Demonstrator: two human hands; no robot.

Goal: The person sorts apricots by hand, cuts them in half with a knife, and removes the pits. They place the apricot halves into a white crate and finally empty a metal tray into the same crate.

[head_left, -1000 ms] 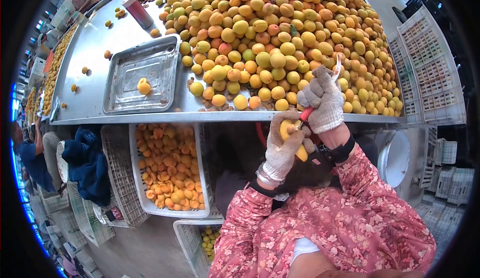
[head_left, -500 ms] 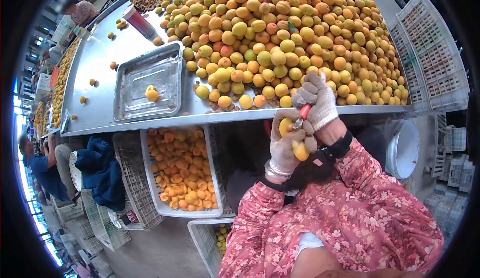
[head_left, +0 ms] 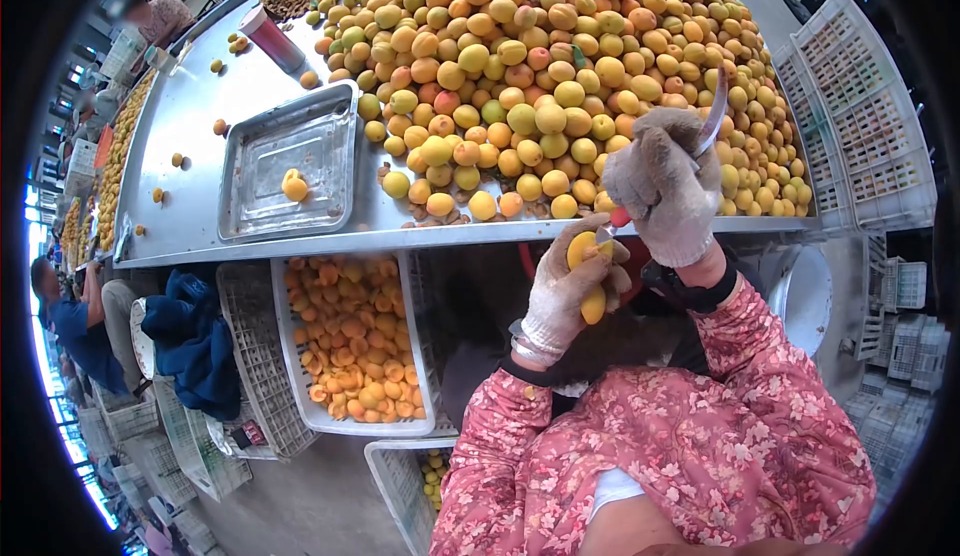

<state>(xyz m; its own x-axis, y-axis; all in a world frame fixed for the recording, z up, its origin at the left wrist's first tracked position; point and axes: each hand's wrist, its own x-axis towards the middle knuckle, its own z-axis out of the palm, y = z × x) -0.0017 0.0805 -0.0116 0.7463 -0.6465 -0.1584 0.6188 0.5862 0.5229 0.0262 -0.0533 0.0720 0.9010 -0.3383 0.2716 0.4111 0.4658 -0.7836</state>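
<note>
My left hand (head_left: 562,291), in a pale work glove, is closed around apricot pieces; one yellow apricot piece (head_left: 580,250) shows at the top and another (head_left: 593,306) pokes out below the fingers. My right hand (head_left: 662,181), gloved too, is wrapped around a red-handled knife. Its curved blade (head_left: 716,111) points up past the fist. At the lower side of the fist, the red handle end (head_left: 620,218) and a small metal tip reach down to the upper apricot piece. Both hands are at the table's front edge, before a large heap of apricots (head_left: 540,86).
A metal tray (head_left: 235,206) with one apricot piece (head_left: 295,186) lies on the steel table (head_left: 185,211), near a red cup (head_left: 270,38). Below is a white crate (head_left: 430,421) of apricot halves. More crates stand left and right (head_left: 850,106). A person (head_left: 70,301) sits at far left.
My right hand has moved up and right, turning so the blade now shows above the fist. My left hand keeps the apricot pieces and has shifted slightly left. The view has shifted a little.
</note>
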